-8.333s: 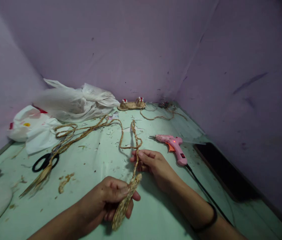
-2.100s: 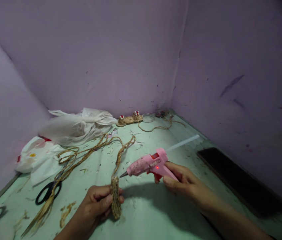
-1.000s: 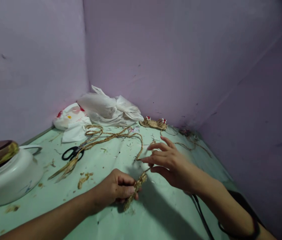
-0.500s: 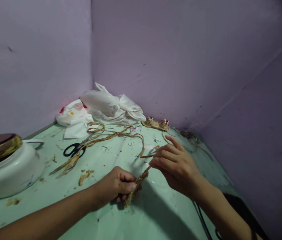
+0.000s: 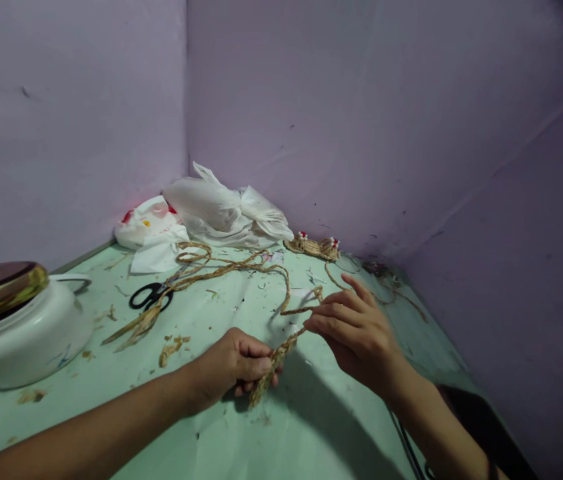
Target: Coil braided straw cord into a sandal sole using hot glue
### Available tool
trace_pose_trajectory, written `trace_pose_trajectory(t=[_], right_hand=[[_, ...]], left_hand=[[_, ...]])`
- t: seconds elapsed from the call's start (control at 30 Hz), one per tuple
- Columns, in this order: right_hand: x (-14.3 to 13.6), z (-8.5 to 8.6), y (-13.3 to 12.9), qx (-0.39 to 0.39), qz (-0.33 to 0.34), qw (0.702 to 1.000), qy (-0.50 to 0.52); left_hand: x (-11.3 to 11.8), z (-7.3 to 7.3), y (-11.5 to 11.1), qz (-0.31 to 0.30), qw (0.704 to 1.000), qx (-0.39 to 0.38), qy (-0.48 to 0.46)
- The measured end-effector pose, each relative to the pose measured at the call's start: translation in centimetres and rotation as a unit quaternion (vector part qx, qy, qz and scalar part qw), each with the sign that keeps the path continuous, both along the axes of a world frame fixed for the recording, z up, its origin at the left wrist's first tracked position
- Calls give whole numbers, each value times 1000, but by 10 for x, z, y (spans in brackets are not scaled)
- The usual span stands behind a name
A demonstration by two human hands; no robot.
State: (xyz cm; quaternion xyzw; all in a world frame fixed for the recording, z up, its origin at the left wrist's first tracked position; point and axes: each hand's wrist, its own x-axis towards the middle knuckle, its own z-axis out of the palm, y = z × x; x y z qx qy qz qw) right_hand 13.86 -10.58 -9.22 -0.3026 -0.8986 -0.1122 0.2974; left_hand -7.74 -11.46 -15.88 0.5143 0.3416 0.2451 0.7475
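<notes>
My left hand [image 5: 244, 367] is closed around a short braided piece of straw-coloured rope [image 5: 272, 371], thumb on top and fingers beneath. The piece tilts up to the right. At its upper end my right hand [image 5: 354, 327] pinches with thumb and fingertips, its index finger raised. What exactly sits in that pinch, the tip of the piece or a strand, is too small to make out. A long twisted cord [image 5: 231, 267] runs from near my right hand back across the table in loops, over black-handled scissors [image 5: 148, 297], and ends in a frayed tail.
A white pot [image 5: 26, 333] with a gold-rimmed lid [image 5: 6, 287] stands at the left. White plastic bags [image 5: 226, 210] lie in the back corner, beside woven pieces with red and white beads [image 5: 314, 247]. Straw scraps [image 5: 172, 350] litter the green tabletop [image 5: 221, 447]. Black cables [image 5: 404, 437] run at lower right.
The view has shifted slightly. Both hands keep their hold on the braided piece, and slightly more of its upper end shows between them.
</notes>
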Motion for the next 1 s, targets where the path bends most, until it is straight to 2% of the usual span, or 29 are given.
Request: trace_pose_trajectory(t=[0.23, 0.37, 0.47, 0.73, 0.9, 1.0], right_hand=[[-5, -8, 0, -5, -3, 999, 45], [-5, -14, -4, -26, -29, 996, 76], [-4, -20, -9, -52, -46, 994, 86], [-16, -25, -20, -82, -38, 987, 132], [-29, -29, -22, -57, -58, 984, 160], [-33, -32, -23, -44, -76, 982, 167]], left_hand=[[-1, 0, 1, 5, 1000, 6, -2], [-1, 1, 1, 17, 1000, 7, -18], [-2, 1, 1, 29, 998, -24, -44], [-5, 2, 3, 59, 984, -135, -98], [-7, 3, 4, 79, 969, -192, -133], [-9, 2, 5, 66, 966, -199, -154]])
